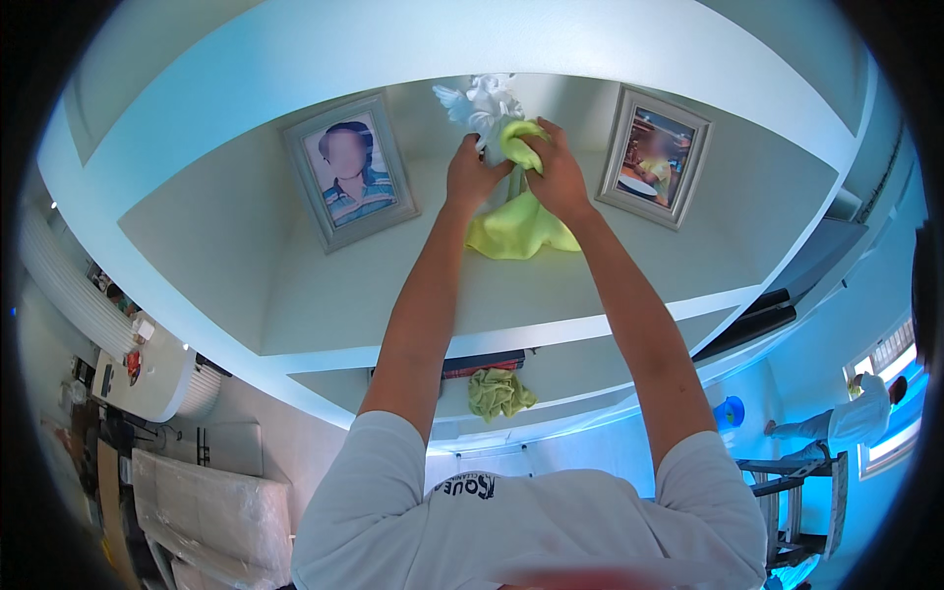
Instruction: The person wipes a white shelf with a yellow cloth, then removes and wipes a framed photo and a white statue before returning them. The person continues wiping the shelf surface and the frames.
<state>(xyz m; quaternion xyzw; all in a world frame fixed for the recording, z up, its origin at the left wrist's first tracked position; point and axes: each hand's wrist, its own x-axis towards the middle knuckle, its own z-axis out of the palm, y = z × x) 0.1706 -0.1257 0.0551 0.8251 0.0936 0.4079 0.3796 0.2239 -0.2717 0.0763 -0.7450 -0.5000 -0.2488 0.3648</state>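
Inside a white shelf compartment (354, 310), both my arms reach towards a white winged figurine (490, 99). My left hand (472, 177) grips the figurine low on its left side. In my right hand (557, 177) is a yellow-green cloth (520, 144), bunched against the figurine's right side. More yellow-green cloth (516, 232) drapes down onto the shelf below my hands. The figurine's lower part is largely hidden by my hands and the cloth.
Framed photographs stand left (361, 173) and right (653, 158) of the figurine. On the lower shelf, a crumpled green cloth (501, 392) lies by some books (487, 363). Behind, at right, are a stepladder (796, 487), a blue bucket (729, 411) and another person (859, 413) by a window.
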